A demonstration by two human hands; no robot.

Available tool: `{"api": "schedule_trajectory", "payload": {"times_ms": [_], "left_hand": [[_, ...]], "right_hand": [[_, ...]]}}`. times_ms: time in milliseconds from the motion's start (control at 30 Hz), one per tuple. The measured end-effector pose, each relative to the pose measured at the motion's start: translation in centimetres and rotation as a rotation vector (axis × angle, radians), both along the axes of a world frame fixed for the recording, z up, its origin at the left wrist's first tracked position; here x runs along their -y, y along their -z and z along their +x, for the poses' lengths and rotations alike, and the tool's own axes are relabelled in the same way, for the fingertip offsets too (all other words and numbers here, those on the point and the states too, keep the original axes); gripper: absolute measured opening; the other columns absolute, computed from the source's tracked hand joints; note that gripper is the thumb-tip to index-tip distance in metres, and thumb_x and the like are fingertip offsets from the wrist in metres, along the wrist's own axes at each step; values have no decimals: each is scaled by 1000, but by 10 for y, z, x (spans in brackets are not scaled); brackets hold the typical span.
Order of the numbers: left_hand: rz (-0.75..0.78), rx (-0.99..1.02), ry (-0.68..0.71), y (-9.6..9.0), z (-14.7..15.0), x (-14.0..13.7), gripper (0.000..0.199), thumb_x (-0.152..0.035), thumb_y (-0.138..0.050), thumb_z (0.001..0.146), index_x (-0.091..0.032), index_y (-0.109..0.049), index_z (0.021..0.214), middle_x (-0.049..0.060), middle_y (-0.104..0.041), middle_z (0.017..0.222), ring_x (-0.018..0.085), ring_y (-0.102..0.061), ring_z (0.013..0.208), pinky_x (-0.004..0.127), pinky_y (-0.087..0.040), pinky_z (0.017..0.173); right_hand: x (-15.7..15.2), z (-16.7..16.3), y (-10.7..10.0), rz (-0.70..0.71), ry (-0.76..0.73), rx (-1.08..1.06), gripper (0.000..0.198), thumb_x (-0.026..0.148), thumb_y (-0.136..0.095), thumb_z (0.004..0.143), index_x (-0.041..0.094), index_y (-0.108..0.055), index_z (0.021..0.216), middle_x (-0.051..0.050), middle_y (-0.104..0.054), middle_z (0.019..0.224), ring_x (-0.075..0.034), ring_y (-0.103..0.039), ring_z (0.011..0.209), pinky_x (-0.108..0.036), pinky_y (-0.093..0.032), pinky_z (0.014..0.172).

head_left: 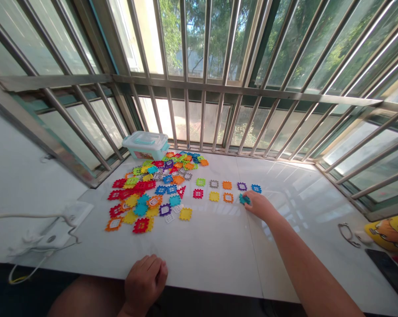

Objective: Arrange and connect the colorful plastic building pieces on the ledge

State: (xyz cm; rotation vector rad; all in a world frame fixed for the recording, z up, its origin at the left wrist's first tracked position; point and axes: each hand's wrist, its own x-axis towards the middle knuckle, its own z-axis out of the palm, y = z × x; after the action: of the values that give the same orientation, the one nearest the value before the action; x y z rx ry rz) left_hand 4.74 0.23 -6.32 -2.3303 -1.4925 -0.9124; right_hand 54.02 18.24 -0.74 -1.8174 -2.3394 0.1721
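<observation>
My right hand [256, 204] reaches out over the white tabletop, its fingers closed on a teal square interlocking tile [244, 199] at the right end of the nearer of two rows. In that row lie a red tile [198, 193], a yellow tile [213, 196] and an orange tile [228, 197]. Behind them run a green tile [200, 182], a grey tile [213, 184], another orange tile [227, 185], a purple tile [241, 186] and a blue tile [256, 188]. Curled into a fist, my left hand [146, 277] rests at the table's front edge, with nothing visible in it.
Many mixed tiles [142, 185] lie heaped on the left. A lidded plastic box [146, 145] stands behind them by the barred window. At the left are a power strip [58, 233] and cables; at the far right, glasses [348, 234], a phone [387, 273] and a yellow object [388, 233].
</observation>
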Motion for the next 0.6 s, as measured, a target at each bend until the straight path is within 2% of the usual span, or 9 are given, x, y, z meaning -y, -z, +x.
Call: {"api": "schedule_trajectory", "payload": {"times_ms": [67,133,267,333,467,600], "left_hand": [[0,3,0,0,0,0,31,-19,-57,101,-25,-51,71,1,-52,67,22,-50,68,41,-37,69],[2,4,-3,0,0,0,31,-19,-57,101,-25,-51,71,1,-52,67,22,-50,68,41,-37,69],[5,2,-11,-1,1,1,31,-19,-57,101,-24,-50,70,1,-52,67,22,-50,68,40,-37,68],[4,2,-14,-1,1,1,31,-19,-57,100,-24,-51,70,1,-52,66,21,-51,68,40,-37,68],[3,0,-22,-2,1,0,31,-19,-57,99,-24,-52,69,1,-53,66,21,-52,67,39,-38,67],[-1,-7,-30,-2,1,0,32,-20,-56,99,-24,-52,68,1,-52,66,21,-52,66,39,-39,66]], "right_hand": [[0,-1,-1,-7,-9,11,22,19,-63,87,21,-69,107,-7,-75,109,-23,-69,99,-30,-48,88],[1,-1,-1,-5,-20,30,19,17,-62,86,21,-69,104,-8,-75,109,-23,-69,99,-31,-49,89],[6,-5,-2,64,-30,82,27,17,-64,87,21,-71,113,-16,-65,142,-31,-64,126,-41,-48,107],[11,-16,-5,121,-20,76,29,18,-66,88,22,-72,117,-16,-60,151,-35,-58,135,-47,-46,113],[28,-71,-11,193,-85,-71,23,19,-63,95,25,-73,115,-13,-65,142,-33,-61,130,-51,-47,112],[45,-154,-11,131,-275,-255,18,22,-66,98,26,-72,115,-10,-70,133,-28,-65,123,-48,-50,109]]}}
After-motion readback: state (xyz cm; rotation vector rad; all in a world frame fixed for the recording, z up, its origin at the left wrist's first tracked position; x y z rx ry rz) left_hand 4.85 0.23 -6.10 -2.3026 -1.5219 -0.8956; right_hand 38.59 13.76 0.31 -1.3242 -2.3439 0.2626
